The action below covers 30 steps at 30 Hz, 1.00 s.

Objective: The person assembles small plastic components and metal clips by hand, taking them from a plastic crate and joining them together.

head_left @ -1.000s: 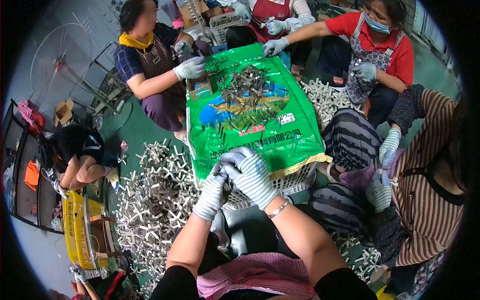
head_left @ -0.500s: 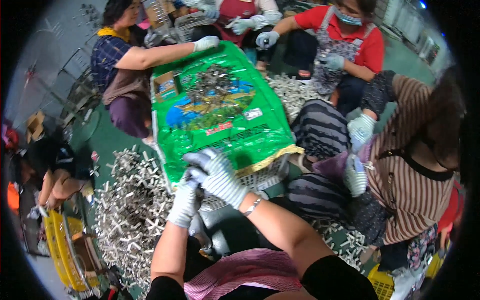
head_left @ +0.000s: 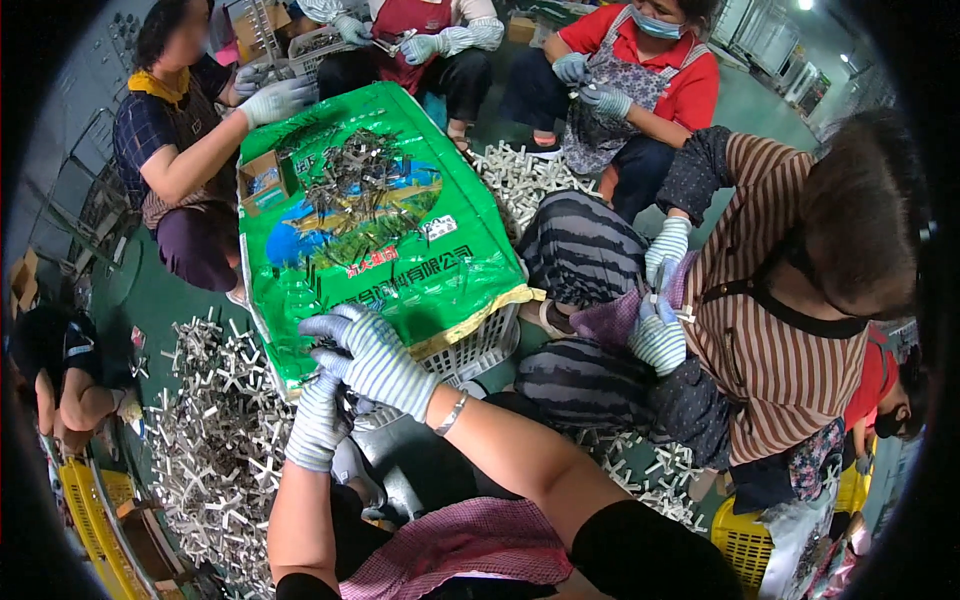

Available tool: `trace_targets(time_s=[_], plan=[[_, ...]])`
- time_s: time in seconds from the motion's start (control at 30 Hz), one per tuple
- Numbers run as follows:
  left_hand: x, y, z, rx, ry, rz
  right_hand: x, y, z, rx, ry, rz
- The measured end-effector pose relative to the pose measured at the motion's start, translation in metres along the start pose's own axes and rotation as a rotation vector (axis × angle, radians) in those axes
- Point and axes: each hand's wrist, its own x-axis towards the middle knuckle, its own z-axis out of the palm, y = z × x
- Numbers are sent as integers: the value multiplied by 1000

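Note:
Both my hands wear striped white-and-grey gloves and meet at the near left edge of a green plastic sack (head_left: 400,285). My left hand (head_left: 318,425) is closed, its fingers tucked beneath the other hand. Across it lies my right hand (head_left: 375,360), fingers bent around something dark and small; the gloves hide what it is. The sack is spread over a white plastic basket (head_left: 468,350). On top of it lies a heap of small dark metal pieces (head_left: 352,170), beside an open cardboard box (head_left: 265,182).
Pale cross-shaped pieces (head_left: 215,450) are piled on the floor at my left; another pile (head_left: 530,185) lies beyond the sack. Co-workers sit around, the nearest a person in a striped top (head_left: 790,350) at right. Yellow crates (head_left: 95,520) stand at lower left.
My view has swung right, so everything sits further left. My hands stay together at the sack's edge. The co-worker at far left has drawn an outstretched arm back from the sack.

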Motion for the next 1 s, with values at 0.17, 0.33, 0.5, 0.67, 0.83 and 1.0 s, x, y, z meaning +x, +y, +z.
trace_targets(time_s=[0.17,0.33,0.5,0.67,0.83,1.0], plan=[[0,4,3,-3,-70,-35,-2,9,3,7,-90,22],[-4,6,1,59,-56,54,-3,7,5,-68,-90,-6],[-4,1,-2,57,-29,29,-6,1,-3,-146,-76,-93],[-11,13,1,79,-101,69,-5,10,11,-109,-85,-128],[-11,8,2,88,-145,145,-11,2,12,-180,-86,-154],[-14,6,-7,15,-128,167,-15,-7,21,-134,-46,-108]])
